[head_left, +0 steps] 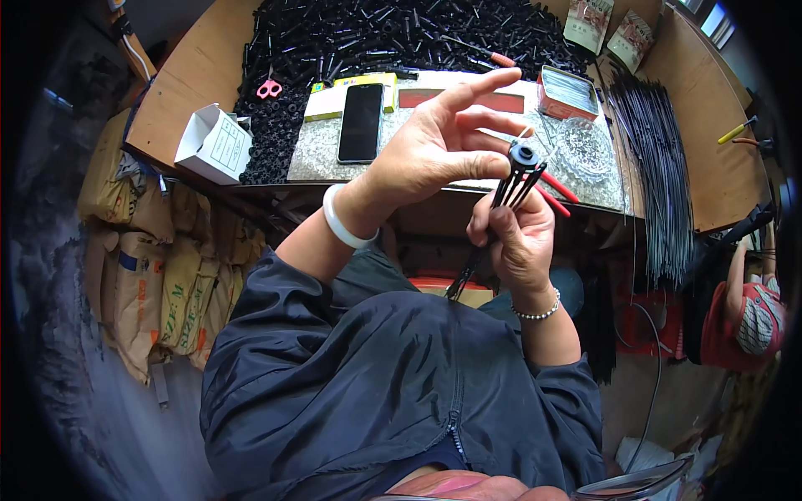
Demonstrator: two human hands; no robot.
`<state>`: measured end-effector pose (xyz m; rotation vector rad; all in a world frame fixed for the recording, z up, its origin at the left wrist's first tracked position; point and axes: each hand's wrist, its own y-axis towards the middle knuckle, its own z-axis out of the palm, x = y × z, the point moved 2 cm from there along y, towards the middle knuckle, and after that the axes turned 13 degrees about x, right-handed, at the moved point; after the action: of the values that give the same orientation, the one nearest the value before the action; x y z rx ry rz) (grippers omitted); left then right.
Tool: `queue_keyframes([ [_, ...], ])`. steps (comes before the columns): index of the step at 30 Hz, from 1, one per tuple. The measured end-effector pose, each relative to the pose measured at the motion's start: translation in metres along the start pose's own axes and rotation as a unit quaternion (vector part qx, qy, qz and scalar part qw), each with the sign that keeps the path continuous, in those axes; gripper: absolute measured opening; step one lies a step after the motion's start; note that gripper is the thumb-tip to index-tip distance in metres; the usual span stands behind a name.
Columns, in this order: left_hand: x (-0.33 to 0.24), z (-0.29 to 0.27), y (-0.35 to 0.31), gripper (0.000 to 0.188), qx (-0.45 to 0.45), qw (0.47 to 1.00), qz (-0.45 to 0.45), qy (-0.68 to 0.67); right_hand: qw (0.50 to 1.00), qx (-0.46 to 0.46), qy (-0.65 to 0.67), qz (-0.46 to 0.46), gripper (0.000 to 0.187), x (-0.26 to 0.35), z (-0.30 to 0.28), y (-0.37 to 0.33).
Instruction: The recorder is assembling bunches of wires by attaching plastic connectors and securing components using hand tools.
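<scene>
My right hand (522, 242) is closed round a bundle of thin black umbrella ribs (472, 269), which slants down toward my lap. At the bundle's upper end sits a round black hub (524, 154) with a hole in its middle, and the ribs fan out below it. My left hand (434, 146) is beside the hub, thumb tip against its left side, index finger stretched out and the other fingers apart behind. A short pale wire end (525, 132) shows just above the hub. Just behind my right hand, red-handled pliers (558, 189) lie at the table edge.
A phone (361, 123), a white box (214, 149), a red tin of thin pins (568, 93) and a clear dish (585, 150) stand on the table. Black parts (401, 37) heap behind, with pink scissors (268, 88). Long ribs (656, 167) hang right. Another person (752, 326) is at far right.
</scene>
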<state>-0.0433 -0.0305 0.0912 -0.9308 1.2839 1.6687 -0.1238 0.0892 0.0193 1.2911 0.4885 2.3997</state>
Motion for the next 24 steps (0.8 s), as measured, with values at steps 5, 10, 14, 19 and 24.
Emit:
queue_keyframes([
  [5,-0.02,0.022,-0.008,0.044,-0.016,0.931,0.021,0.364,0.99,-0.083,-0.113,-0.025,0.015,-0.002,-0.003,-0.002],
  [10,-0.026,0.025,-0.007,0.033,-0.011,0.889,0.077,0.452,0.991,-0.059,-0.115,-0.032,0.015,-0.003,0.0,-0.004],
  [14,-0.027,0.027,-0.009,0.034,-0.015,0.885,0.058,0.462,0.992,-0.03,-0.067,-0.099,0.013,-0.005,-0.005,-0.006],
  [19,-0.028,0.023,-0.004,0.029,0.031,0.911,0.041,0.408,0.992,-0.04,-0.098,-0.073,0.014,-0.003,-0.002,-0.009],
  [24,-0.027,0.017,-0.005,0.027,0.063,0.912,0.049,0.402,0.994,-0.032,-0.067,-0.078,0.02,-0.005,0.0,-0.007],
])
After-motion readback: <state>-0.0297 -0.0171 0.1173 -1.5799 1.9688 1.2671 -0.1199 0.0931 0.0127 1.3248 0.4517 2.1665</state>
